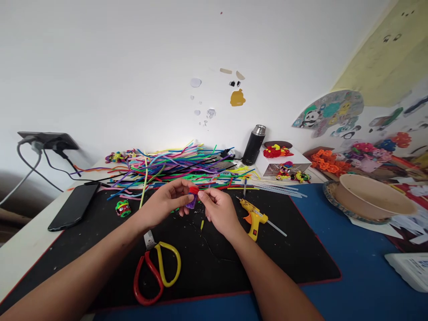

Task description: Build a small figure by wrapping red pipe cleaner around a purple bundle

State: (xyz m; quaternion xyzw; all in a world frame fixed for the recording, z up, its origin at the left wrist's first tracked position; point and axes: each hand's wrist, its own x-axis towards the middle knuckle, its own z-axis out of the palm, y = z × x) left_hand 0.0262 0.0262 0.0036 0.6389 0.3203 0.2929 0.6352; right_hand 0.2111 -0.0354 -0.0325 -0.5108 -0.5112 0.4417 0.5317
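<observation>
Over the black mat (100, 232), both my hands pinch one small red and purple pipe-cleaner piece (193, 196). My left hand (165, 201) holds it from the left with curled fingers. From the right, my right hand (219, 209) has its fingertips closed on the same piece. A pile of coloured pipe cleaners (177, 167) lies just behind the hands. Red and yellow scissors (155, 269) lie on the mat below my left wrist. A yellow glue gun (254, 216) rests to the right of my right hand.
A black phone (73, 206) lies at the mat's left edge, with cables and a wall socket (48, 140) behind. A small green and red figure (123, 208), a black flask (253, 144), finished pipe-cleaner figures (287, 171) and a tan bowl (371, 196) on a plate stand around.
</observation>
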